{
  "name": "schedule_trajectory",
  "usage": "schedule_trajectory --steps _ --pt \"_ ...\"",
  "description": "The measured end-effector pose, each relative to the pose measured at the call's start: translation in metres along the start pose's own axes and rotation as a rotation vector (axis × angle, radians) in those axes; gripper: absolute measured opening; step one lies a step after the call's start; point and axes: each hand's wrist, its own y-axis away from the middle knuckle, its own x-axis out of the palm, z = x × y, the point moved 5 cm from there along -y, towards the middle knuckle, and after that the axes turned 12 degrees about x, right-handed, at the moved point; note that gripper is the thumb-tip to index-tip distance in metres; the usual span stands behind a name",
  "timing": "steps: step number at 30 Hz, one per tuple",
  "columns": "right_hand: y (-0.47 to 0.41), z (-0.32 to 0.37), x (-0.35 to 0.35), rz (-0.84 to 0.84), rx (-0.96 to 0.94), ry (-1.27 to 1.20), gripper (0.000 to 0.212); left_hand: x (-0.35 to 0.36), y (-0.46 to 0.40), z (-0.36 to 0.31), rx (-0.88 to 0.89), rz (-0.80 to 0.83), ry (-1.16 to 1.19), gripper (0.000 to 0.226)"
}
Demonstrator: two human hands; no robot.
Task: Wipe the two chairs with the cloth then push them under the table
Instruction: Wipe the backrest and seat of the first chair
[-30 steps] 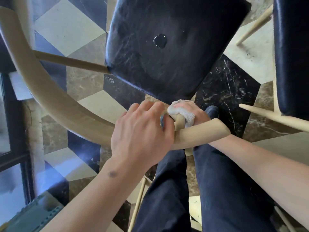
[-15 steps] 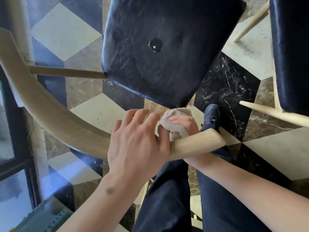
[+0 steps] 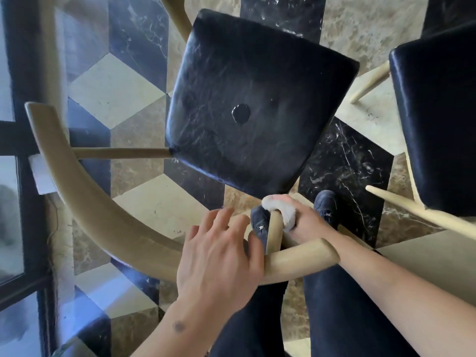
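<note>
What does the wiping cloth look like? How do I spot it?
Find the big black seat, then the curved wooden rail under it in the picture. Near the rail's end a short post stands, and the right hand grips the cloth against it. It is the only white, fluffy thing there.

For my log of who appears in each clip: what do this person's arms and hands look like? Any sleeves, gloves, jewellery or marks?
Both forearms are bare, with no sleeves in view. The left hand and right hand have no gloves, and no rings or watch show. A small dark round mark sits on the left wrist. Below are dark navy trousers and dark shoes.
</note>
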Motion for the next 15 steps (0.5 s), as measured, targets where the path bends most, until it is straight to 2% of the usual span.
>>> schedule_trajectory --steps 2,4,6,9,10,12,15 --pt "-0.005 0.005 -0.022 -0.021 0.186 -0.112 0.039 -0.002 -0.002 -0.001 0.006 0.057 0.011 0.039" --pt "-0.005 0.010 -0.058 -0.140 0.352 -0.363 0.024 0.005 -0.005 0.003 -0.021 0.216 0.021 0.042" --pt "-0.004 0.018 -0.086 -0.122 0.361 -0.667 0.014 0.018 -0.013 0.006 -0.006 0.372 0.091 0.043" --pt "-0.007 0.035 -0.126 -0.063 0.273 -1.112 0.011 0.027 -0.043 0.024 0.034 0.557 0.290 0.050" --pt "-0.011 0.041 -0.139 -0.099 0.227 -1.183 0.007 0.025 -0.063 0.041 0.043 0.562 0.307 0.051" --pt "-0.019 0.057 -0.159 -0.182 0.150 -1.246 0.015 0.014 -0.118 0.083 0.082 0.516 0.238 0.057" --pt "-0.043 0.094 -0.169 -0.260 0.178 -1.220 0.023 -0.004 -0.207 0.144 0.170 0.358 0.009 0.068"
